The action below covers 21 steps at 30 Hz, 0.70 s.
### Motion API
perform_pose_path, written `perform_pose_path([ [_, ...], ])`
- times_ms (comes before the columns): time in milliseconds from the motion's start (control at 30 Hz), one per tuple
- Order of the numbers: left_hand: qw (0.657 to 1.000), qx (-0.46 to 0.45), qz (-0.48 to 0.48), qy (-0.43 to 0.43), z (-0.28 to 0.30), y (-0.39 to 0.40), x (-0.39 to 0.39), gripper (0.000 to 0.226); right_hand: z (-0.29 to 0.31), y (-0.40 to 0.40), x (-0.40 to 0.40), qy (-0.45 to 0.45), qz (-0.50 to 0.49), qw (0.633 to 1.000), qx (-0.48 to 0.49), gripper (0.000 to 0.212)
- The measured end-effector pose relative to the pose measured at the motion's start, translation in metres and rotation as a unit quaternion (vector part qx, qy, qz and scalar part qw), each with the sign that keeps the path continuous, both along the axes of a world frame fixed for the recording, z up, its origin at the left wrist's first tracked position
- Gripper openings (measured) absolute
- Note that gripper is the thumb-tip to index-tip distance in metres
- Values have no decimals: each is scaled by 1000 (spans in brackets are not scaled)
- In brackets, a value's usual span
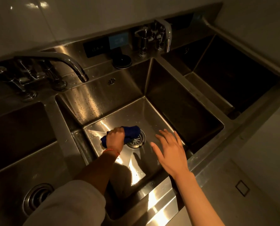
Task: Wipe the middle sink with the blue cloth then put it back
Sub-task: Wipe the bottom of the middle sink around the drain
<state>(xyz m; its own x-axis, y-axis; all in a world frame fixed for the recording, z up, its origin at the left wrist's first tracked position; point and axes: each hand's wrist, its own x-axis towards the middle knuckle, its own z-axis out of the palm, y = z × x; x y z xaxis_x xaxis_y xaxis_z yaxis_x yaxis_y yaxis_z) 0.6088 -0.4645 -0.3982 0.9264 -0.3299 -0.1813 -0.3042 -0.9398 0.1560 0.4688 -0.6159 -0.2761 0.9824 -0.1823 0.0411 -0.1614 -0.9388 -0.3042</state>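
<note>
The left hand (115, 137) reaches down into the middle sink (103, 98) and grips the blue cloth (132, 132), its fingers curled round the bunched fabric. The cloth lies on the sink floor, pressed down under the hand, with one end sticking out to the left of the wrist and the larger part spreading right over the edge of the drain (136, 141). A thin red band (112, 151) circles the left wrist, and a pale sleeve (67, 204) covers the upper forearm.

The right hand (170, 150) is held over the right part of the same sink, palm down, fingers straight and spread, holding nothing. Whether it touches the steel or hangs just above it cannot be told. Its shadow falls on the sink floor between the two arms.

The rear wall of the middle sink is speckled with water drops, and a small round overflow vent (111, 81) sits near its top. A curved tap (67, 62) reaches in from the rear left, its spout over the back left corner. Left of this basin lies a second sink (21, 144) with its own drain (37, 199); to the right is a third, dark sink (233, 82). A second tap (167, 35) stands behind on the steel worktop, near a dark round object (122, 61) and a small blue label (118, 40).
</note>
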Motion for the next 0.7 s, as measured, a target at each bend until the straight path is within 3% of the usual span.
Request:
perform_pose_path([
  [167, 999, 24, 35, -14, -9, 7, 15, 31, 1, 2, -3, -43, -16, 999, 21, 53],
  [700, 996, 32, 85, -1, -51, 7, 18, 27, -4, -1, -3, -16, -1, 999, 50, 48],
])
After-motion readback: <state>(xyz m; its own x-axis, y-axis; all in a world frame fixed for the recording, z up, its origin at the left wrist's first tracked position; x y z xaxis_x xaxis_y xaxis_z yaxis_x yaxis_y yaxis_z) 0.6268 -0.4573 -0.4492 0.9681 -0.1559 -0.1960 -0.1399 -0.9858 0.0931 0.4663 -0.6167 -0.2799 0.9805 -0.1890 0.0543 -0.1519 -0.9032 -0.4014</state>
